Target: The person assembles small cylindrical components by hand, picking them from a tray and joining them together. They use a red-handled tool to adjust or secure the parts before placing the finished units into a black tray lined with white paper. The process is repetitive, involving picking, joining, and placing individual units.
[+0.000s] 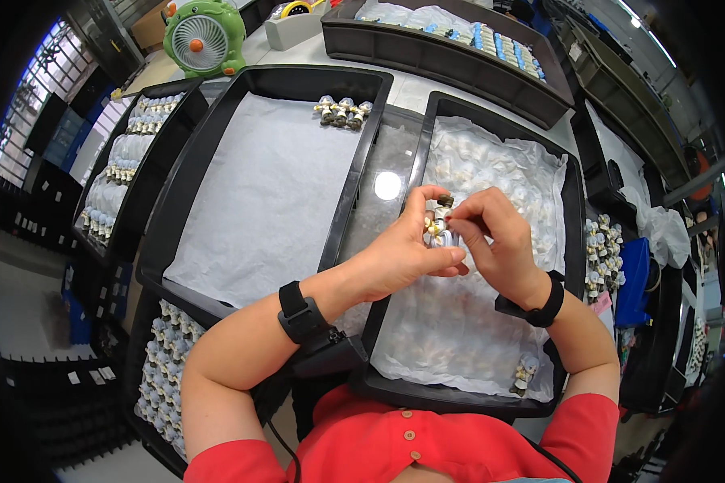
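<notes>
My left hand [403, 251] is closed around a small figurine [440, 229] in white, yellow and dark brown, held with its dark end up. From the right, my right hand [503, 240] reaches in, thumb and forefinger pinched against the figurine's side. Whatever lies between those fingertips is too small to make out. Both hands are above a black tray [574, 233] with rows of figurines under thin white paper [427, 338]. One loose figurine [525, 375] rests on that paper at the near right corner.
Left of it, another black tray [242, 74] is lined with white paper; three figurines [343, 113] stand at its far right corner. More filled trays lie at far left, lower left and the back. A green toy-shaped fan [205, 40] stands behind. Figurines [602, 253] and a blue bin [635, 282] are at right.
</notes>
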Tool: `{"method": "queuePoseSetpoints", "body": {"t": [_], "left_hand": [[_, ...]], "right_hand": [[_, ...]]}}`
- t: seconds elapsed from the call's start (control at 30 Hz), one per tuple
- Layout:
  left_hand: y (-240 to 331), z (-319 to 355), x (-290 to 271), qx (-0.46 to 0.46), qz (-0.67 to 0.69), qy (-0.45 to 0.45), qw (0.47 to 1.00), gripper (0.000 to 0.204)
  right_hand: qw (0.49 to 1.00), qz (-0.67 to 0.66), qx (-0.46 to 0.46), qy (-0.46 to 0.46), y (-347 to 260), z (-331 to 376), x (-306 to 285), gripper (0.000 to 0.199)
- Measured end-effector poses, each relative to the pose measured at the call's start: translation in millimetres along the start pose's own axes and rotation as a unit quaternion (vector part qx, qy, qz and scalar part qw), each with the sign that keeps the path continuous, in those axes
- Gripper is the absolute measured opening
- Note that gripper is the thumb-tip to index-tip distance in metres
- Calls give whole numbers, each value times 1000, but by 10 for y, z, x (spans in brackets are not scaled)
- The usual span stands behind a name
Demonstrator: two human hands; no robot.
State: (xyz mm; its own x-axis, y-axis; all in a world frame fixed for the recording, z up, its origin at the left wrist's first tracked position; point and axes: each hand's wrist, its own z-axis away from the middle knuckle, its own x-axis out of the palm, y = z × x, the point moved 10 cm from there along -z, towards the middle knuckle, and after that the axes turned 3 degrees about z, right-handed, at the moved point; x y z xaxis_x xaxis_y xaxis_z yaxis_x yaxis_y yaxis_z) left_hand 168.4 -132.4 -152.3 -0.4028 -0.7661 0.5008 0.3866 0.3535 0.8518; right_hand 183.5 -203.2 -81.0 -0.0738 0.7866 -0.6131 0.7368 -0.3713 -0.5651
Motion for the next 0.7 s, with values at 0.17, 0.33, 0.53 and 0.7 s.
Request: {"method": "queuePoseSetpoints", "body": {"t": [0.17, 0.33, 0.53, 0.7], "left_hand": [[18, 14, 10, 3, -10, 3, 1000, 70], [4, 7, 9, 4, -17, 6, 1000, 68], [2, 5, 9, 4, -33, 10, 999, 67], [12, 0, 13, 7, -44, 15, 999, 66]], "right_hand": [[1000, 4, 10, 4, 16, -17, -31, 12], [1000, 15, 17, 7, 36, -34, -61, 13], [999, 41, -18, 1, -32, -34, -48, 13], [999, 41, 12, 13, 39, -37, -83, 12]]}}
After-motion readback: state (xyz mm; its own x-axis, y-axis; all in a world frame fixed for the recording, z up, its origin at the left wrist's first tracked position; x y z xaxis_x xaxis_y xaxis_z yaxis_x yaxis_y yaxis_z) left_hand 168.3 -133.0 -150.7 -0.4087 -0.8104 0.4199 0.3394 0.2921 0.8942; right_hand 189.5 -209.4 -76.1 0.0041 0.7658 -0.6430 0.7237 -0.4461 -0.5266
